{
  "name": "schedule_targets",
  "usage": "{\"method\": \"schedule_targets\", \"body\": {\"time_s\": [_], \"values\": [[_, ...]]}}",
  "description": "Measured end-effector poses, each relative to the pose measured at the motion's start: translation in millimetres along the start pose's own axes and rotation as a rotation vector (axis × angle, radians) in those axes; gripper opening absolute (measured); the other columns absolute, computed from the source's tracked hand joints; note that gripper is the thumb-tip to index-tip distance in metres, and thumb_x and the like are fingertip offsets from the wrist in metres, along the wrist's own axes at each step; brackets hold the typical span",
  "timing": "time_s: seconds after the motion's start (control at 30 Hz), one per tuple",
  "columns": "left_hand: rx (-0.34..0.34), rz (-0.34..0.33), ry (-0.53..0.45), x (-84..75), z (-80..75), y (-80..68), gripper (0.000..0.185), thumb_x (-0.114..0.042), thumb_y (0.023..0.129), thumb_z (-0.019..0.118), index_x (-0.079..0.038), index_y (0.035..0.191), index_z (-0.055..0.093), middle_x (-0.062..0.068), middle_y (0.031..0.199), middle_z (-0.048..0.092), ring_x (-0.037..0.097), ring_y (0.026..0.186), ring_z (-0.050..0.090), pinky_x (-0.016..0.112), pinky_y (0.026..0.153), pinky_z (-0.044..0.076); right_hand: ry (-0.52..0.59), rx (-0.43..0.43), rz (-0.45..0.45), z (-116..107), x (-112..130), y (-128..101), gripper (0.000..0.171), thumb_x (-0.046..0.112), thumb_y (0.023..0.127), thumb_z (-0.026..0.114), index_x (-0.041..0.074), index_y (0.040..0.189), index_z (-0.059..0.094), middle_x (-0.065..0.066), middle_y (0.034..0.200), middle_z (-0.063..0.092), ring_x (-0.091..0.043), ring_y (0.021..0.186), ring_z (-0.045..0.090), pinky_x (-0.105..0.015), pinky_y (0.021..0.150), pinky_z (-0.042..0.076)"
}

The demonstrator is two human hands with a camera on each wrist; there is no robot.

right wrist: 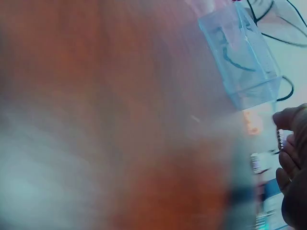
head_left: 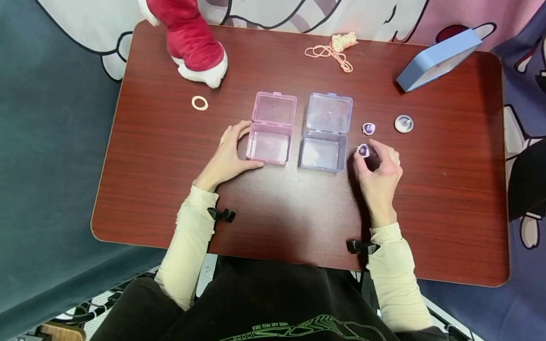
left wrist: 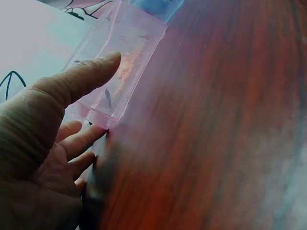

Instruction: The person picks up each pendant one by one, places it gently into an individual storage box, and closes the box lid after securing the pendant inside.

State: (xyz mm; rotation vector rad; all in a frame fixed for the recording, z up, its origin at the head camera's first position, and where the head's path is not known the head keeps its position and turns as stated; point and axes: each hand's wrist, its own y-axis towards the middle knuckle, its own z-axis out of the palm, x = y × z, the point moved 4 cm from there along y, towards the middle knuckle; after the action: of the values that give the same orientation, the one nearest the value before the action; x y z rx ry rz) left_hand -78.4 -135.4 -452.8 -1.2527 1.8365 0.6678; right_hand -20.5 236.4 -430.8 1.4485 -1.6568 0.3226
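Two small clear plastic boxes stand open side by side on the red-brown table (head_left: 162,156): a pink box (head_left: 270,130) on the left and a blue box (head_left: 326,132) on the right. My left hand (head_left: 228,156) rests against the pink box (left wrist: 117,62), thumb on its front side and fingers along its left wall. My right hand (head_left: 377,173) pinches a purple heart-shaped gem (head_left: 363,150) just right of the blue box (right wrist: 244,57). A second purple gem (head_left: 368,128) lies on the table behind it.
A round silver piece (head_left: 403,123) lies right of the gems. A pale ring (head_left: 199,103) lies at the left, a peach cord (head_left: 334,49) at the back, a light blue box (head_left: 439,59) at the back right, and a red and white plush (head_left: 192,40) at the back left.
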Motion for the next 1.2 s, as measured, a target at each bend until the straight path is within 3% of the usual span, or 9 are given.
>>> {"method": "schedule_targets", "body": {"time_s": [0.1,0.2,0.53,0.83,1.07,1.2], "values": [[0.002,-0.007,0.009,-0.2,0.2,0.3,0.100,-0.028,0.074,0.098,-0.007,0.155,0.043,0.009,0.156,0.054,0.022,0.158,0.027,0.033,0.131,0.001,0.029,-0.065,-0.026,-1.8,20.9,8.5,0.034,0.009,0.085,0.084,0.004,0.118,0.079,-0.013,0.112,0.077,-0.036,0.106,0.064,-0.039,0.087,0.044],[0.003,-0.006,0.017,1.1,0.7,0.4,0.098,-0.030,0.075,0.098,-0.009,0.154,0.045,0.007,0.156,0.053,0.022,0.160,0.023,0.032,0.131,0.001,0.063,-0.067,-0.088,5.8,44.7,13.8,0.033,0.010,0.085,0.085,0.002,0.117,0.078,-0.014,0.111,0.076,-0.037,0.107,0.063,-0.036,0.091,0.046],[0.013,-0.006,0.012,3.0,-0.8,-0.4,0.096,-0.032,0.076,0.097,-0.012,0.154,0.044,0.006,0.155,0.055,0.021,0.161,0.022,0.032,0.131,0.001,0.176,0.156,-0.271,67.1,103.3,15.5,0.037,0.007,0.084,0.086,-0.003,0.118,0.075,-0.019,0.115,0.074,-0.039,0.111,0.062,-0.045,0.100,0.050],[0.012,0.001,0.029,3.9,-4.0,-3.5,0.096,-0.033,0.077,0.096,-0.012,0.155,0.044,0.007,0.155,0.055,0.023,0.160,0.023,0.033,0.131,0.001,0.072,0.397,-0.383,119.3,133.8,8.3,0.047,0.012,0.086,0.086,-0.003,0.128,0.069,-0.020,0.117,0.074,-0.039,0.108,0.059,-0.050,0.098,0.045],[0.009,-0.008,0.012,4.0,-5.0,-3.4,0.094,-0.030,0.077,0.096,-0.012,0.154,0.045,0.006,0.155,0.056,0.022,0.160,0.024,0.032,0.131,0.001,-0.043,0.532,-0.361,150.3,147.4,5.5,0.055,0.016,0.087,0.086,0.004,0.137,0.066,-0.014,0.125,0.075,-0.033,0.109,0.056,-0.049,0.107,0.038],[0.008,-0.003,0.000,4.3,-5.7,-3.4,0.093,-0.030,0.078,0.095,-0.011,0.154,0.045,0.007,0.155,0.056,0.022,0.160,0.024,0.032,0.131,0.001,-0.092,0.558,-0.356,157.9,150.8,5.2,0.057,0.016,0.086,0.086,0.004,0.138,0.065,-0.013,0.128,0.074,-0.032,0.112,0.055,-0.049,0.111,0.035]]}}
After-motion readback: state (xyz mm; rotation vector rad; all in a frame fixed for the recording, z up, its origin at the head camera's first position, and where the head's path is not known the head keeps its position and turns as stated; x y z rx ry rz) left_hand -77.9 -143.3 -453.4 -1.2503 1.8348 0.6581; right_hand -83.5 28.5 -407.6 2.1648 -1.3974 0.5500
